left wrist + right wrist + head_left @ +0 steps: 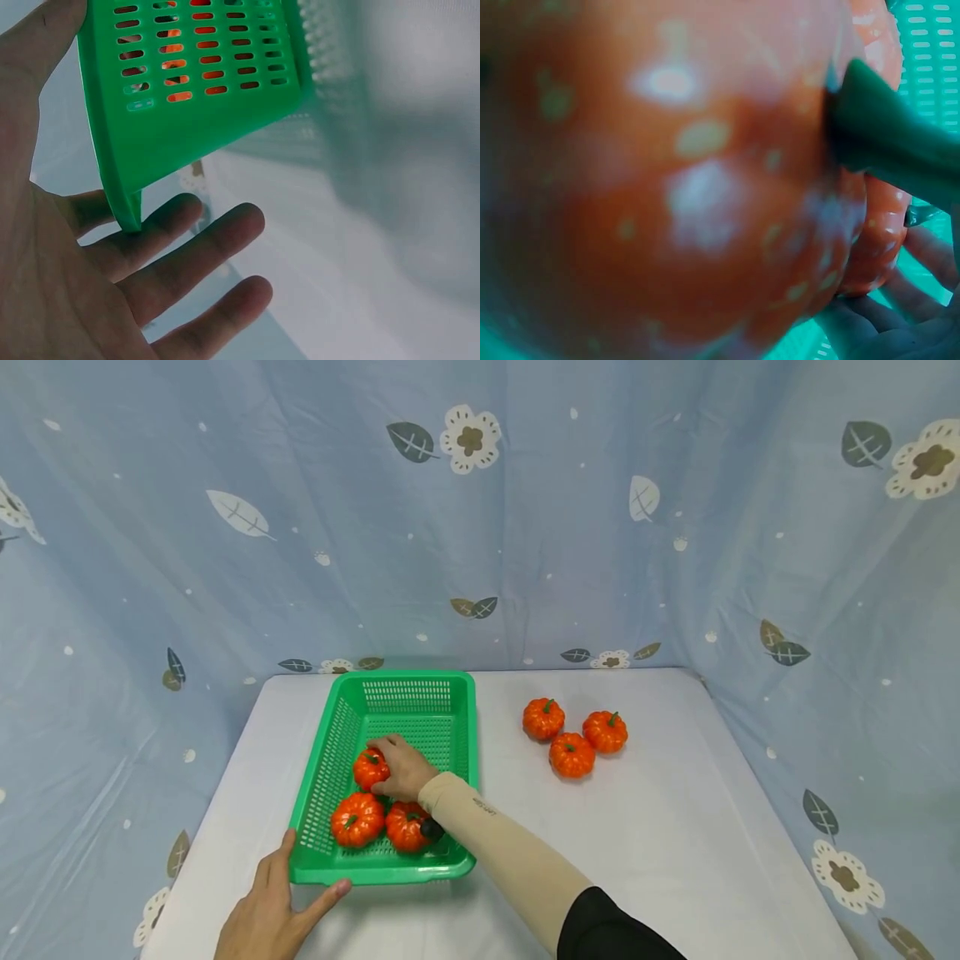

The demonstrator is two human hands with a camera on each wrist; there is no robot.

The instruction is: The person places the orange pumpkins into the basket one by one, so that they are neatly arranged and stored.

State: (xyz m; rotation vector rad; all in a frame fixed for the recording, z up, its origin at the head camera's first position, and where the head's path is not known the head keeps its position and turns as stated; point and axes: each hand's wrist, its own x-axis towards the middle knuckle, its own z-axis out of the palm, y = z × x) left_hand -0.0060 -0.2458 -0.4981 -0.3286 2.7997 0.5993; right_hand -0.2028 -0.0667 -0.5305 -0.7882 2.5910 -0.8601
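Observation:
A green slotted basket point(322, 768) stands on the white table and holds three small orange pumpkins. My right hand point(396, 765) reaches into it, fingers curled over the farthest pumpkin point(368, 770). The other two pumpkins point(357, 819) point(407, 827) lie by the near wall. My left hand point(273, 906) lies flat at the basket's near left corner, thumb along the front rim. In the left wrist view the basket point(187, 112) touches my straight fingers point(195, 255). The right wrist view is filled by a blurred pumpkin point(667, 172) with a green stem point(885, 135); my fingers point(930, 259) show beyond it.
Three more orange pumpkins point(543, 718) point(604, 731) point(572, 754) sit together on the table point(675, 827) to the right of the basket. A blue curtain printed with leaves and flowers point(480, 527) encloses the table at the back and both sides.

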